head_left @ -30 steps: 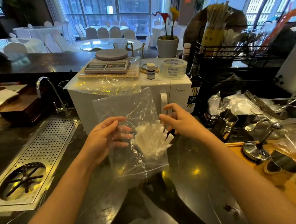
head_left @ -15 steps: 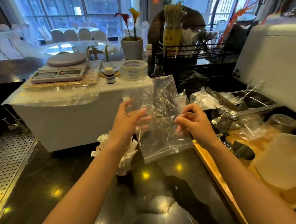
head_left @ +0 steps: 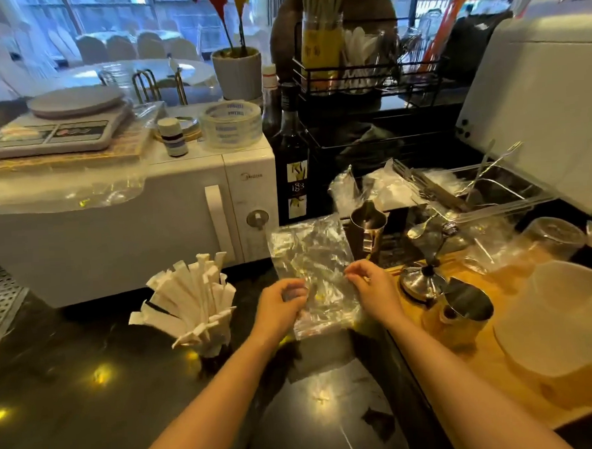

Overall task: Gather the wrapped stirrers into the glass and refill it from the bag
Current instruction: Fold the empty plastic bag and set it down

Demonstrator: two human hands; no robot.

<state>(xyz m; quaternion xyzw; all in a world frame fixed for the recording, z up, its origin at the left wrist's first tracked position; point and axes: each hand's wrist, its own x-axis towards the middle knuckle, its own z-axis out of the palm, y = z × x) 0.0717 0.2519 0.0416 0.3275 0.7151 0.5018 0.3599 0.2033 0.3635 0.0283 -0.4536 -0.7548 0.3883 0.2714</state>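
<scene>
Stirrers point(head_left: 192, 298) paper-wrapped, fanned in glass; both hands crumpling clear crinkly bag point(head_left: 311, 257)

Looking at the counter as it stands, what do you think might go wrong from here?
The wrapped stirrers fan out well past the glass, some leaning far over, so a brush from the left hand might spill them. The plastic bag, held by both hands, the right hand included, sits close to the metal pitcher; swinging it could knock that over.
</scene>
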